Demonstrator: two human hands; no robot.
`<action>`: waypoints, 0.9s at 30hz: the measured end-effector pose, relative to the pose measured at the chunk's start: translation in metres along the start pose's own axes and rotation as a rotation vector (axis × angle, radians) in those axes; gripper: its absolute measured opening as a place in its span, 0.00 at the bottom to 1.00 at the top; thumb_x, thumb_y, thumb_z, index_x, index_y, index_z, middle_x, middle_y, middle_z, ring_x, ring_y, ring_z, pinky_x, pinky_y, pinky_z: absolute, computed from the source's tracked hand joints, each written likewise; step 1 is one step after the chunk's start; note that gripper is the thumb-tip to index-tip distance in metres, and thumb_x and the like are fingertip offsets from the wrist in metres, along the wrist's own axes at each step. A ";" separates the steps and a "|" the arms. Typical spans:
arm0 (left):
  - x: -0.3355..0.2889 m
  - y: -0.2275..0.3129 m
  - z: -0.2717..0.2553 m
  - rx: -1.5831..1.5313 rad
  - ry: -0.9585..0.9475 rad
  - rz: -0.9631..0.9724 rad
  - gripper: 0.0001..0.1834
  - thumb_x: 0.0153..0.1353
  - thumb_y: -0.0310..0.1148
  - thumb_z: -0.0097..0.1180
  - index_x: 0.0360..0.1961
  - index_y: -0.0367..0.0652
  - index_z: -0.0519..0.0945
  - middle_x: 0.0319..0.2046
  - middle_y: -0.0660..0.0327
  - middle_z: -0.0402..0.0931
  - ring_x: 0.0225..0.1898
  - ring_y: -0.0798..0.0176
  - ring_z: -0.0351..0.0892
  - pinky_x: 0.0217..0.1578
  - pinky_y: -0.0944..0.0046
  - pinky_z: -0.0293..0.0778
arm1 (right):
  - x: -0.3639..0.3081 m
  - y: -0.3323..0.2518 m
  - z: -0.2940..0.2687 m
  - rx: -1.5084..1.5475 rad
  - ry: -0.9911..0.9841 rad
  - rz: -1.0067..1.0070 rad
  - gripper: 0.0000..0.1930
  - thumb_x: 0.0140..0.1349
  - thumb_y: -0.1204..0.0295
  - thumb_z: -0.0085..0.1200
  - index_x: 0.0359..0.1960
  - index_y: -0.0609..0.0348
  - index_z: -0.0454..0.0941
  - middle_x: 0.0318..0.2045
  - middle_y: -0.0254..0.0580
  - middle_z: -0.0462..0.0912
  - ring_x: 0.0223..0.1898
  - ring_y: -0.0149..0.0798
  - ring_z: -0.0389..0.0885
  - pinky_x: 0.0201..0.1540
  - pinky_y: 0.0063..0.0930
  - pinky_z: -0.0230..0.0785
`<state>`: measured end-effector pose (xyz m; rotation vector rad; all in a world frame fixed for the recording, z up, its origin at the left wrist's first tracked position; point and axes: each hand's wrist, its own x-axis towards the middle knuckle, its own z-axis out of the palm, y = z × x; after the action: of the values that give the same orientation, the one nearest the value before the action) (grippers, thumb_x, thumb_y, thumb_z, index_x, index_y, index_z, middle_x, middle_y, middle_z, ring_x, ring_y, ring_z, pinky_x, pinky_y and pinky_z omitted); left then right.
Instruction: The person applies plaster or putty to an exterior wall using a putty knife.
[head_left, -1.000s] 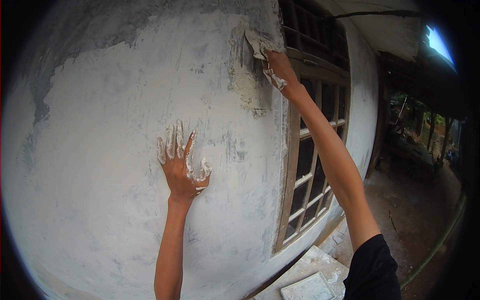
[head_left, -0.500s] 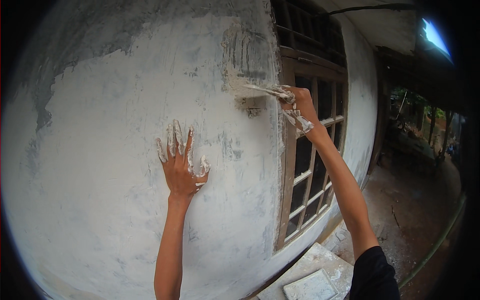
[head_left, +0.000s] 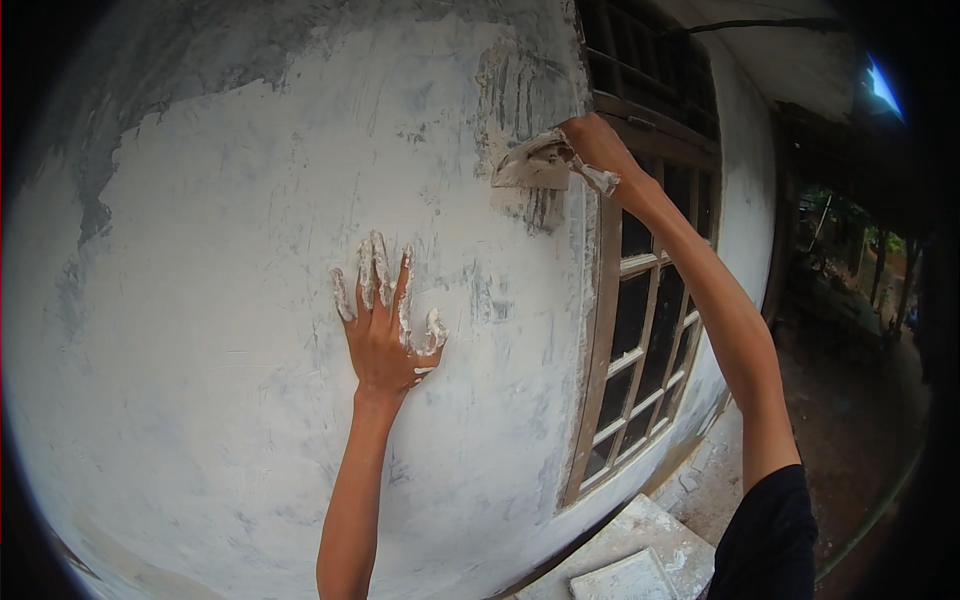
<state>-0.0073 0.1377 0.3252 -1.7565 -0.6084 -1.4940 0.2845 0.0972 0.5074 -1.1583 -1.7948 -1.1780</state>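
White filler coats much of the wall (head_left: 240, 400), with grey patches showing through at the top and beside the window. My left hand (head_left: 385, 325) lies flat on the wall, fingers spread and smeared with filler. In my right hand (head_left: 598, 155) is a putty knife (head_left: 532, 172), its wide, filler-smeared blade against a rough grey patch (head_left: 515, 95) close to the window edge. White filler also clings to the right hand near the wrist. Its fingers are partly hidden behind the hand and the tool.
A brown wooden window (head_left: 640, 330) with small dark panes stands right of the patch, its frame edge near my right hand. Below it are a pale slab (head_left: 660, 530) and a whitish rectangular tray (head_left: 625, 580). Dirt ground (head_left: 840, 440) and trees lie to the right.
The putty knife has turned from nearly edge-on to showing its broad blade against the wall. My right wrist has bent over with it. My left hand keeps its place while the view shifts slightly.
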 end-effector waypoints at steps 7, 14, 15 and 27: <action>-0.002 -0.003 0.006 0.002 0.021 0.000 0.34 0.52 0.44 0.50 0.60 0.39 0.68 0.63 0.46 0.59 0.66 0.48 0.55 0.67 0.44 0.39 | 0.042 0.029 -0.021 -0.118 0.045 0.006 0.08 0.47 0.80 0.57 0.29 0.74 0.76 0.26 0.64 0.78 0.32 0.60 0.79 0.33 0.38 0.72; 0.001 0.001 0.004 -0.023 0.025 -0.012 0.34 0.50 0.43 0.51 0.59 0.38 0.69 0.63 0.46 0.60 0.67 0.48 0.55 0.67 0.43 0.38 | 0.044 0.064 -0.046 -0.064 0.177 -0.060 0.09 0.48 0.79 0.56 0.30 0.73 0.75 0.27 0.61 0.78 0.34 0.59 0.79 0.35 0.41 0.71; 0.000 0.003 0.004 -0.031 0.016 -0.023 0.34 0.50 0.43 0.51 0.59 0.38 0.69 0.63 0.45 0.60 0.67 0.47 0.55 0.67 0.43 0.39 | 0.043 0.066 -0.044 -0.114 0.247 -0.045 0.08 0.50 0.79 0.53 0.30 0.73 0.74 0.27 0.61 0.78 0.33 0.58 0.79 0.35 0.41 0.70; -0.005 -0.004 0.002 -0.054 0.092 -0.005 0.34 0.50 0.41 0.51 0.59 0.35 0.69 0.62 0.42 0.60 0.66 0.44 0.55 0.66 0.41 0.38 | -0.007 -0.029 0.065 -0.440 0.145 -0.088 0.17 0.53 0.81 0.47 0.44 0.82 0.70 0.20 0.60 0.78 0.22 0.51 0.82 0.24 0.37 0.74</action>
<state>-0.0100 0.1428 0.3215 -1.7168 -0.5305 -1.5993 0.2553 0.1497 0.4690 -1.2029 -1.5320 -1.7230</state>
